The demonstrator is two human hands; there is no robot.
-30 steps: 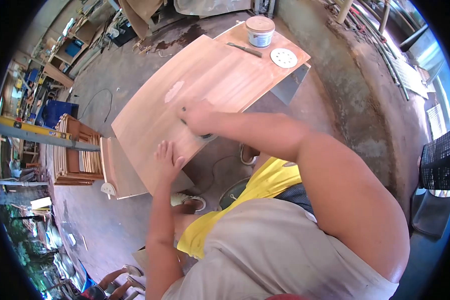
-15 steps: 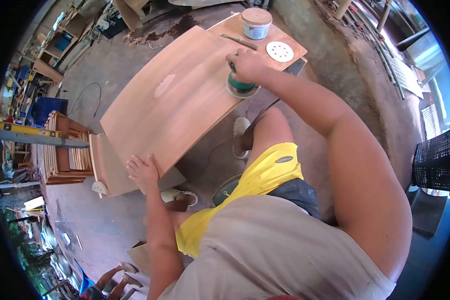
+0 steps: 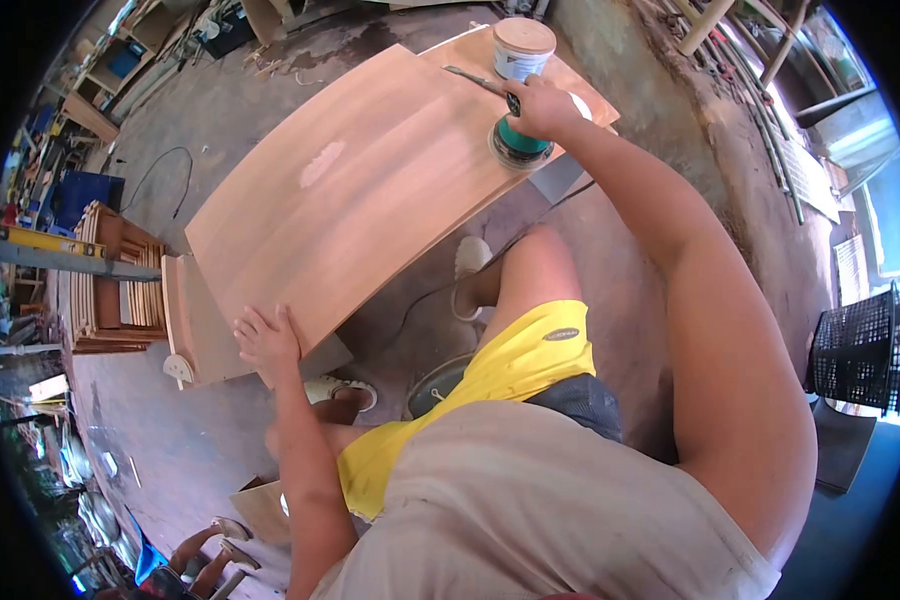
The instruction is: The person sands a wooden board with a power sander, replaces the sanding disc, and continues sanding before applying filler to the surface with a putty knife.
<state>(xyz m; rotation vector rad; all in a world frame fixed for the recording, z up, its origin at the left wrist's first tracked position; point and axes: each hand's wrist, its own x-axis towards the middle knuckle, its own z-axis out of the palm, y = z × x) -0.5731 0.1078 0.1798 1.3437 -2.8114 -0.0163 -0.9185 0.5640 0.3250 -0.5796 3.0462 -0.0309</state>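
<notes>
Two hands work one long wooden panel, which lies tilted across the view on a smaller board as its surface. Bare panel runs open between the hands. Right arm stretched far forward, the right hand is wrapped around the top of a green sander pressed at the panel's far right edge. Left hand lies flat, fingers spread, on the near corner. Beyond the sander stand a white tub and a thin tool.
</notes>
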